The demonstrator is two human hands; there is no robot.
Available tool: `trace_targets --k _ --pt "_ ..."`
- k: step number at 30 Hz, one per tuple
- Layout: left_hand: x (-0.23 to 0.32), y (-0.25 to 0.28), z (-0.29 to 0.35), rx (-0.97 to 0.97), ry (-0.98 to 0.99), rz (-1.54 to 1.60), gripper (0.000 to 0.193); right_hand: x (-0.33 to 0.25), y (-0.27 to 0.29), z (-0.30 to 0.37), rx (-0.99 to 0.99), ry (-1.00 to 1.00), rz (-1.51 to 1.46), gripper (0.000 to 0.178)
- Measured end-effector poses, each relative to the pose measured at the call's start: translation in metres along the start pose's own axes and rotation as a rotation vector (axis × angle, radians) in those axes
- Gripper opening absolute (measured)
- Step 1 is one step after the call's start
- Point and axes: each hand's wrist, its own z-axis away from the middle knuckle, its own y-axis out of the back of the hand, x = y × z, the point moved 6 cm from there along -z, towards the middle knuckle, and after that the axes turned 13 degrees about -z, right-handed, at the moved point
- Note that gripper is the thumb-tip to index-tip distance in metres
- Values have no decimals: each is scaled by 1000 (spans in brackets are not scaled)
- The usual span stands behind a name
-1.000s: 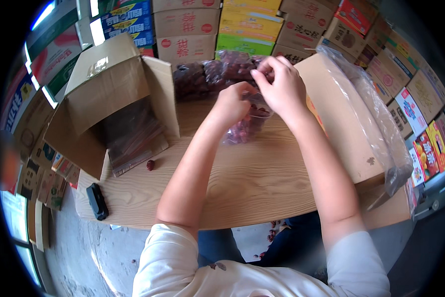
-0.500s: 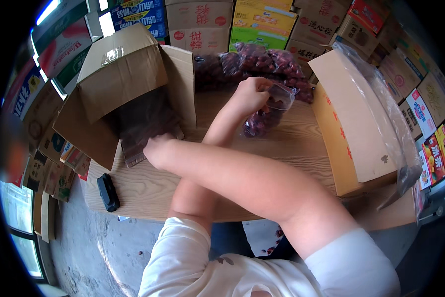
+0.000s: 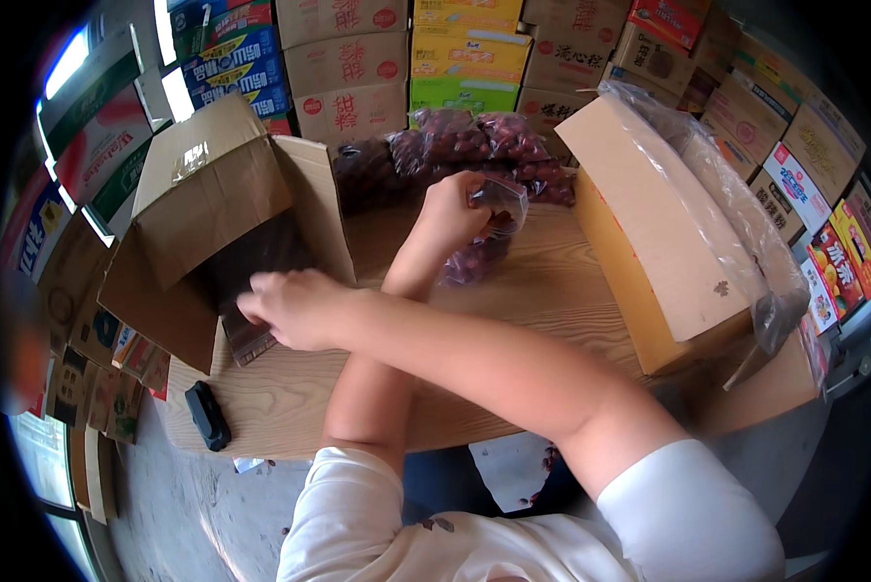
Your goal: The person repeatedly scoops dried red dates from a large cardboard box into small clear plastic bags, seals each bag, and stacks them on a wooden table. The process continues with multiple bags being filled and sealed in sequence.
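Observation:
My arms are crossed, the right over the left. My left hand [image 3: 455,209] is closed on the upper edge of a clear plastic bag [image 3: 477,260], partly filled with dark red, date-like fruit and resting on the table. My right hand [image 3: 295,308] hovers at the mouth of an open cardboard box [image 3: 212,160] lying on its side. Its fingers are slightly apart and a little blurred, just over flat clear plastic bags [image 3: 253,254] that stick out of the box. I see nothing held in it.
Filled bags of dark red fruit [image 3: 455,145] are piled at the table's back. A long carton [image 3: 659,223] with a plastic liner stands on the right. A black object [image 3: 208,415] lies near the left edge of the wooden table [image 3: 542,291]. Stacked cartons [image 3: 348,68] line the wall.
My right hand has lifted slightly off the flat bags and its fingers have loosened. My left hand still grips the fruit bag. The whole view has shifted a little.

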Motion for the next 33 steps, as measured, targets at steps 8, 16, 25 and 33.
trace_targets --k 8,16,25,33 --pt "-17 25 5 -47 -106 -3 34 16 191 118 930 38 -58 27" --pt "-8 29 11 -118 24 27 34 115 189 190 890 -167 13 7" --pt "5 38 17 -131 28 69 39 136 175 211 803 -152 -160 8" --pt "0 40 15 -31 95 157 46 117 166 236 1119 59 -183 4"
